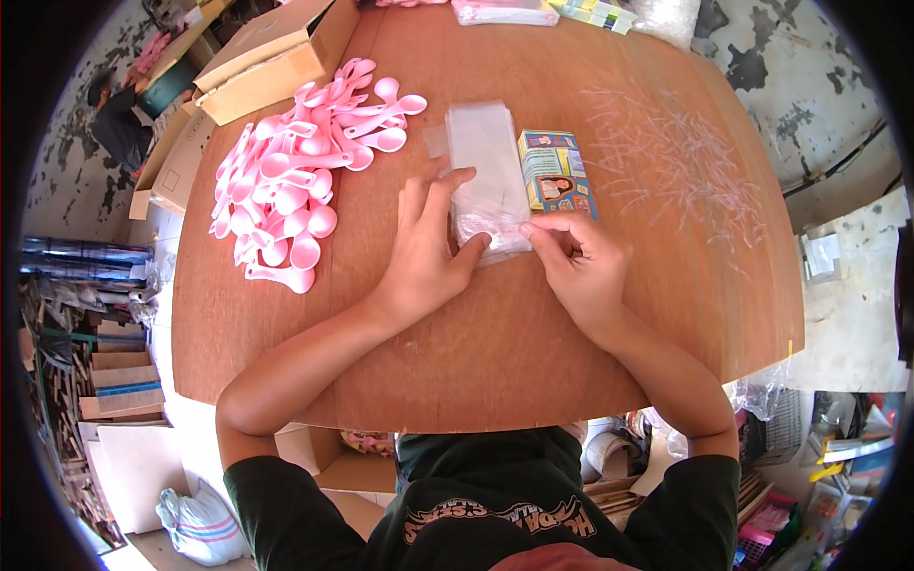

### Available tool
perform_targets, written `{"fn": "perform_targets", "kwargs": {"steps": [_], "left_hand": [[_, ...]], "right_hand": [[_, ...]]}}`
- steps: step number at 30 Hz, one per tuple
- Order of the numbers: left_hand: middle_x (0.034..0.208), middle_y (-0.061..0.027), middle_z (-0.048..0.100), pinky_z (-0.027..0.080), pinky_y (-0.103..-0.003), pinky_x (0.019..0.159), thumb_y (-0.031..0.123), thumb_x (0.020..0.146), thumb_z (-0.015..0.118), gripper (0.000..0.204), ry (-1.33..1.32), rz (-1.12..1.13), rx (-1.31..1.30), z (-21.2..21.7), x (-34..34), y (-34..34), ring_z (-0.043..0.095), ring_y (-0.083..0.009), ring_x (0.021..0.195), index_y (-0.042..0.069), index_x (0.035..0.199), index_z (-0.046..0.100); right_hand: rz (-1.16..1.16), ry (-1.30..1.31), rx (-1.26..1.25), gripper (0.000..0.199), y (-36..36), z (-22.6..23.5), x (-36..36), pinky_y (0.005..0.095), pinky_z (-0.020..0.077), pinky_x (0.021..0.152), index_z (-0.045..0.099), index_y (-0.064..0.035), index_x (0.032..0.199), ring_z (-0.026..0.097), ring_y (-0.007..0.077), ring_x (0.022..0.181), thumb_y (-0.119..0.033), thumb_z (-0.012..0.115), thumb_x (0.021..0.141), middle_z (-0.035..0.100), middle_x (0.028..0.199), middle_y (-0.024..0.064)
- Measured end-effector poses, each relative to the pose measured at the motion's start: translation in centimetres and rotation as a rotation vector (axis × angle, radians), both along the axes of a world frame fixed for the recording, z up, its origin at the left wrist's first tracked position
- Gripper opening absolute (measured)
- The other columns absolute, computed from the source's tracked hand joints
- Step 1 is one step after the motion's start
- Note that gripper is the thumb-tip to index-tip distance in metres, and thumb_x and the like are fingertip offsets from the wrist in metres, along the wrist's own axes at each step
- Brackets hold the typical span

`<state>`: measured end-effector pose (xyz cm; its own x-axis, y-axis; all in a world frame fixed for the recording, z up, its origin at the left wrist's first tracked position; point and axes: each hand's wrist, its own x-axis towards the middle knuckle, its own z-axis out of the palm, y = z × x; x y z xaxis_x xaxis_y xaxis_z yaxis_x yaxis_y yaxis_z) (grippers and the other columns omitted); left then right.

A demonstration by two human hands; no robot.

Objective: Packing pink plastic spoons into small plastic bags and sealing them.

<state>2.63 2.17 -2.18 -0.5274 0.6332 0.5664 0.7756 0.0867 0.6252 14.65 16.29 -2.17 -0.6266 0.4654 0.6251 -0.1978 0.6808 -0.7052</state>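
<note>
A stack of clear plastic bags point(481, 143) lies on the brown wooden table in front of me, its near end crinkled and shiny. My left hand point(426, 238) rests at the stack's left side, fingers spread, with the thumb pressing on the crinkled near end. At the stack's near right edge my right hand point(581, 266) has thumb and forefinger pinched together on the plastic; how much is between the fingertips is hard to see. Just right of the bags lies a small, colourful printed box point(558, 174). To the left spreads a heap of pink plastic measuring spoons point(295, 176).
Thin clear plastic strips point(681, 157) are scattered over the right of the table point(457, 371). A cardboard box point(271, 67) stands at the far left corner. Packs of plastic point(505, 11) lie along the far edge. Behind, at left, a person point(124, 128) is partly visible.
</note>
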Motion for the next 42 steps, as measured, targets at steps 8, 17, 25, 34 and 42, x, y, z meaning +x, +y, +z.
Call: {"fn": "perform_targets", "kwargs": {"steps": [8, 17, 25, 34, 42], "left_hand": [[0.099, -0.0104, 0.057, 0.04, -0.035, 0.08, -0.001, 0.073, 0.069, 0.032, 0.138, -0.043, -0.037, 0.4, 0.0, -0.4, 0.056, -0.0253, 0.093, 0.006, 0.104, 0.059], [0.097, -0.0079, 0.059, 0.039, -0.034, 0.07, -0.006, 0.074, 0.063, 0.033, 0.004, -0.04, -0.021, -0.6, -0.6, -0.4, 0.057, -0.0217, 0.071, 0.007, 0.104, 0.058], [0.109, -0.0166, 0.05, 0.043, -0.026, 0.058, -0.002, 0.074, 0.063, 0.047, -0.054, -0.296, 0.216, 0.3, -0.2, -1.2, 0.05, -0.0155, 0.065, 0.0, 0.117, 0.044], [0.098, -0.0152, 0.058, 0.05, -0.035, 0.078, 0.034, 0.093, 0.055, 0.048, -0.964, -0.757, 0.047, 0.6, 0.7, -1.8, 0.062, -0.0234, 0.084, -0.003, 0.12, 0.042], [0.136, -0.0222, 0.043, 0.042, -0.046, 0.099, 0.05, 0.091, 0.049, 0.083, -1.411, -0.783, 0.103, 1.4, 0.1, -0.8, 0.047, -0.0321, 0.123, 0.007, 0.146, 0.005]], "right_hand": [[0.043, -0.026, 0.022, 0.012, 0.0, 0.3, -0.1, 0.0217, 0.0418, 0.045, 0.065, -0.0019, 0.078, 0.056, 0.0081, 0.05, -0.004, 0.076, 0.074, 0.063, 0.064, 0.0053], [0.09, -0.163, -0.463, 0.014, 0.0, 0.7, 0.5, 0.0213, 0.0432, 0.047, 0.067, 0.0006, 0.093, 0.055, 0.0057, 0.052, -0.012, 0.063, 0.089, 0.064, 0.071, 0.0047], [0.035, 0.022, -0.478, 0.021, 0.4, 0.8, 0.7, 0.022, 0.0479, 0.051, 0.064, 0.0013, 0.106, 0.057, 0.0071, 0.054, -0.013, 0.059, 0.092, 0.066, 0.082, 0.0063], [0.026, 0.044, 0.1, 0.014, 0.0, 1.3, 1.4, 0.0245, 0.049, 0.055, 0.065, 0.0018, 0.096, 0.062, 0.0178, 0.064, 0.001, 0.063, 0.083, 0.066, 0.088, 0.013], [0.294, 0.117, 0.735, 0.029, 0.3, 2.4, 1.4, 0.0287, 0.0458, 0.053, 0.069, -0.0056, 0.087, 0.052, 0.018, 0.063, -0.001, 0.068, 0.058, 0.065, 0.093, 0.0027]]}}
